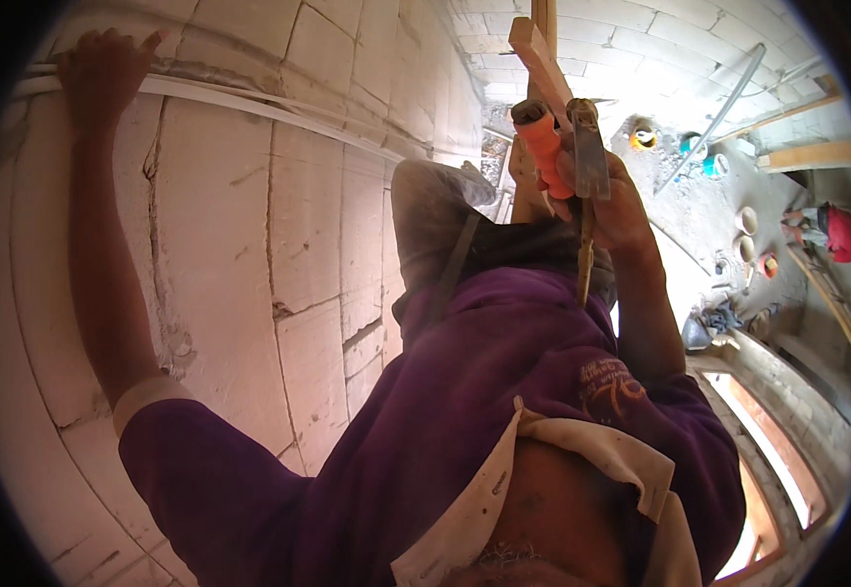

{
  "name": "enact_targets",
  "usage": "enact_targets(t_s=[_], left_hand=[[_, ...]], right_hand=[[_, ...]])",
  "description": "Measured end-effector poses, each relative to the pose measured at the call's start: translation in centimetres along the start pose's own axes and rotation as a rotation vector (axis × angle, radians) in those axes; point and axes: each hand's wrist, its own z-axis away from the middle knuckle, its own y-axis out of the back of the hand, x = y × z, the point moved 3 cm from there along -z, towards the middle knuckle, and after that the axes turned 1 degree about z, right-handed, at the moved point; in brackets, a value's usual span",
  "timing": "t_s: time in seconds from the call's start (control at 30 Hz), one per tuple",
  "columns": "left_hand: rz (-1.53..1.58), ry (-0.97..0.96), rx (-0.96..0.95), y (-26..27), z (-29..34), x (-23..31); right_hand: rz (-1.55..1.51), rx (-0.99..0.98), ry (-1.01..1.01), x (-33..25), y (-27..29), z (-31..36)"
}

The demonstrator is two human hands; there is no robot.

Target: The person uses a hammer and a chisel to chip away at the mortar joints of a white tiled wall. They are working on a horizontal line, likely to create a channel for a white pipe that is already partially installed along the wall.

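Observation:
My left hand [108, 70] reaches up to the wall at the far left, its fingers bent over a white pipe [249, 106] that runs along a groove; the thumb sticks out sideways. In front of my waist, my right hand [613, 201] is closed around a hammer-like tool [590, 161] with a flat grey metal head and a thin wooden handle pointing down toward my body. Beside it in the same grip is an orange tube-shaped piece [543, 147] with a dark end. My fingers partly hide how the two pieces lie together.
A pale block wall [220, 235] stands close on my left. Wooden bars [541, 59] rise beyond my right hand. Far below on the right lie buckets [714, 164], a long pole [714, 112] and timber [812, 157]. Another person in red [841, 235] is at the right edge.

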Motion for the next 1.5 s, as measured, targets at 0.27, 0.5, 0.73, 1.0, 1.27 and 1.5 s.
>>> enact_targets(t_s=[0.27, 0.5, 0.73, 1.0, 1.27, 1.5], left_hand=[[0.051, 0.014, 0.041, -2.8, -0.2, -1.3], [0.090, 0.058, -0.034, -2.2, -0.4, -1.0], [0.137, 0.014, -0.130, -4.1, 0.0, -2.2], [0.496, 0.463, -0.378, -0.1, -2.2, -1.6], [0.555, 0.518, -0.166, 4.0, -1.8, -3.1], [0.939, 0.649, 0.315, 7.2, -2.2, 0.8]], right_hand=[[0.003, -0.031, -0.024, -0.1, -1.1, -0.6], [0.008, -0.069, -0.061, 0.8, -0.5, -1.0], [0.174, 0.049, -0.120, 0.4, -0.9, -1.1], [0.033, 0.128, -0.076, -0.4, -0.4, -0.3], [0.027, 0.022, -0.035, -0.2, -2.1, -2.2], [-0.001, 0.020, -0.009, -1.6, -4.7, -4.8]])
